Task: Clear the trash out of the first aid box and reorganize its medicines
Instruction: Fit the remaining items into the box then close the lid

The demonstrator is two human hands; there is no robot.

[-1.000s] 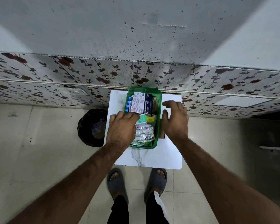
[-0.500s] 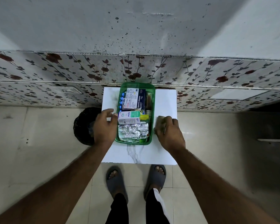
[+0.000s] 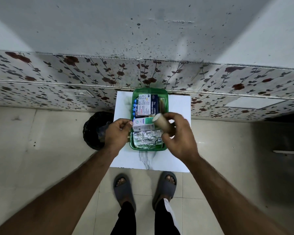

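Now the right hand (image 3: pixel 178 138) is clamped on a brown cardboard tube (image 3: pixel 162 124), lifted over the near-right part of the green first aid box (image 3: pixel 149 150); half a second ago that hand lay flat on the tabletop (image 3: pixel 178 106) just beside the box's right wall with the tube under its fingers, so the tube has come up off the surface and swung left across the box; it looks like an empty roll core, so I judge it trash bound for the black bin (image 3: pixel 96 129) that stands on the floor against the tabletop's left edge. The left hand (image 3: pixel 116 133) rests at the box's left rim, fingers curled loosely with nothing in them that I can see; a second ago it was reaching into the box, so it has drawn back to the wall, perhaps to steady the box. The box itself sits at the middle of the tabletop's far edge, close to the flowered wall panel (image 3: pixel 58 73); inside, a white and dark blue carton of dressings (image 3: pixel 147 105) lies at the far end with blue caps (image 3: pixel 135 107) along its left side, a white and green carton (image 3: pixel 141 124) lies across the middle, and silver foil blister strips (image 3: pixel 146 139) fill the near end; these already look tidily stacked, so the sorting seems well along; carrying the tube over the box and past the left hand to the bin is the likely next move, and it should handle lightly.
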